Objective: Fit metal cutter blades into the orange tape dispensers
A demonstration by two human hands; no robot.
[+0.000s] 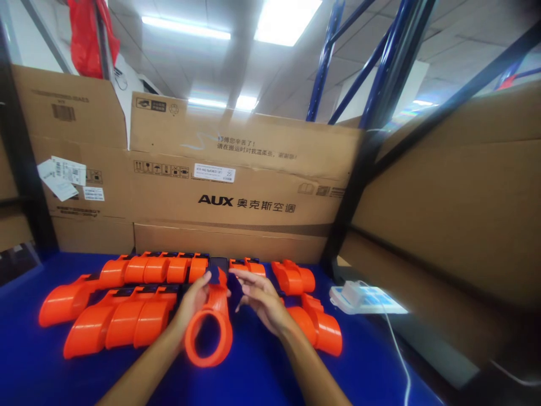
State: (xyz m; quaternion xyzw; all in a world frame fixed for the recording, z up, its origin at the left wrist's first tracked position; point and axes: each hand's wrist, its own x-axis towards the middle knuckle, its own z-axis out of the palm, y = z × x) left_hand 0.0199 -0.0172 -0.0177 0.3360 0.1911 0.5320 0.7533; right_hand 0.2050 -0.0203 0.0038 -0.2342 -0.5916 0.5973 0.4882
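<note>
Left hand (195, 301) wraps the neck of an orange plastic ring-ended housing (210, 332), raised just over the blue bench (34, 372); right hand (261, 299) half-open, fingertips at its dark top cap (217, 268). Looks rigid, light, smooth-skinned: best gripped at the neck, not the thin ring.

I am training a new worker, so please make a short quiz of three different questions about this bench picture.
1. True or false: the left hand holds an orange part with a ring end.
2. Which colour is the table cover? A green, B blue, C grey.
3. Fill in: the white box with a cable lies on the person's ____ side.

Key:
1. True; the right hand has its fingers at the dark top end of the same part.
2. B.
3. Right; it lies beyond the orange parts at the table edge.
</note>
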